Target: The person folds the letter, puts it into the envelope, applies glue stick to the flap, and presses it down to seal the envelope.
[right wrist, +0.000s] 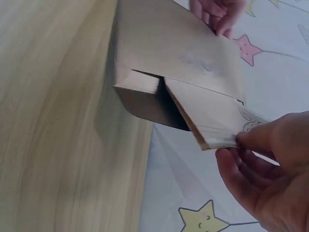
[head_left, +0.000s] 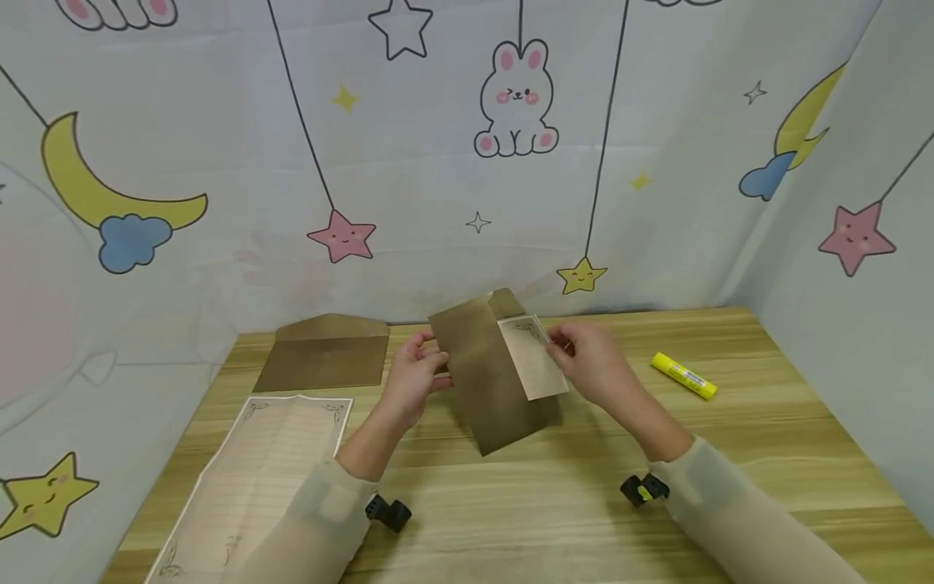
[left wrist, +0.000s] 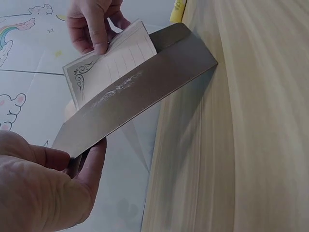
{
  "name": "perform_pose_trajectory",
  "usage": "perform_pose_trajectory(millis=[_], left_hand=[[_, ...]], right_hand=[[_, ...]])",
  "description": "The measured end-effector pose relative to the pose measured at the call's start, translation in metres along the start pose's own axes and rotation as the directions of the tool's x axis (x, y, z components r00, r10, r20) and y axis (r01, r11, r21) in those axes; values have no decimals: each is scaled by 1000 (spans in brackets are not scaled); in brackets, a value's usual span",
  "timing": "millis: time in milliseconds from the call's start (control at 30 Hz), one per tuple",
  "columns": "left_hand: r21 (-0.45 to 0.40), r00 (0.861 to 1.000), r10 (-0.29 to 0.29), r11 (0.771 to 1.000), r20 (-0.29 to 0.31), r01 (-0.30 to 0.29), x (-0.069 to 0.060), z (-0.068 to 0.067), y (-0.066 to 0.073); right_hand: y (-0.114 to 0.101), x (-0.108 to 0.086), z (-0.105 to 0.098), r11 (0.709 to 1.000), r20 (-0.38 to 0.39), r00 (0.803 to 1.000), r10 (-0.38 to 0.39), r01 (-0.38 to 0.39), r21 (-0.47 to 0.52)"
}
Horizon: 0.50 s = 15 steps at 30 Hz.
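Arms (head_left: 660,422) are reaching forward, left hand (head_left: 410,375) gripping a tilted brown paper envelope (head_left: 481,377), right hand (head_left: 594,361) pinching folded cream paper (head_left: 533,358) partly inside.

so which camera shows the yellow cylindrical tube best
The head view: the yellow cylindrical tube lies whole and unobstructed on the wood-grain table. The left wrist view catches only one end at its top edge; the right wrist view lacks it.

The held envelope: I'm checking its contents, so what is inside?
A folded lined sheet is partly inside the envelope, its outer end protruding and pinched by the right hand. The envelope covers the sheet's inner end and anything deeper.
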<state>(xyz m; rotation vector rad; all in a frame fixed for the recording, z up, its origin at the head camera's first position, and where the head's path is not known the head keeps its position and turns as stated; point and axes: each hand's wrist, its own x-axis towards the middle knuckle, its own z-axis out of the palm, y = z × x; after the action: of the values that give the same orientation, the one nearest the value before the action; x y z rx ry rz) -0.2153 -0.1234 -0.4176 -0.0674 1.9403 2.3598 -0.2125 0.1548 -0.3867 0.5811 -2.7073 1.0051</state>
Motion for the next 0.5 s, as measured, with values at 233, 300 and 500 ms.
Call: perform_pose_trajectory(millis=[233,300,500], left_hand=[[8,1000,10,1000,-8,-10,-1,5,2],[10,1000,12,1000,-6,-12,-2,6,2],[6,1000,7,1000,8,-7,-3,6,3]], right_hand=[[-9,-5,10,932,-127,956,-264,220,-287],[-12,-6,13,917,-119,951,-285,234,-322],[-13,-3,13,964,-41,988,-146,133,-230]])
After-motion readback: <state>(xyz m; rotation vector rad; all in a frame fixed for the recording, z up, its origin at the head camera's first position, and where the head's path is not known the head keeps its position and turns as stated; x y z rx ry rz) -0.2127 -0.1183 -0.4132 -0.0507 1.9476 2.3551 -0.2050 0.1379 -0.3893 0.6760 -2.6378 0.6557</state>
